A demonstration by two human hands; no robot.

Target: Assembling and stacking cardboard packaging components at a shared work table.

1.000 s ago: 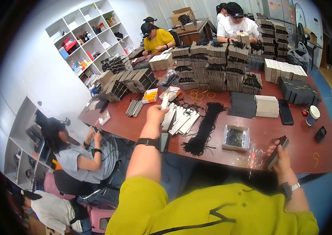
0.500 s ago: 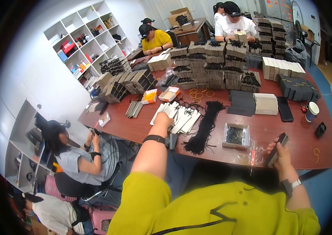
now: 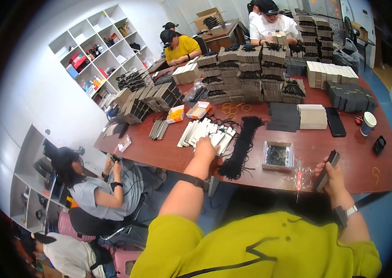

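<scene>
"Where were the dark flat strips (image 3: pixel 322 182)?"

"Near the desk's (image 3: pixel 159 157) front edge, clasped in the right grip (image 3: pixel 332 177); they seemed light and stiff, best held by their long edges."

"And the left grip (image 3: pixel 206 150)?"

"At the white strips (image 3: pixel 194 133); I couldn't tell whether it held one."

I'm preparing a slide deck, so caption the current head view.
Left hand at the white strips, right hand holding dark strips, black cord bundle between them.
</scene>
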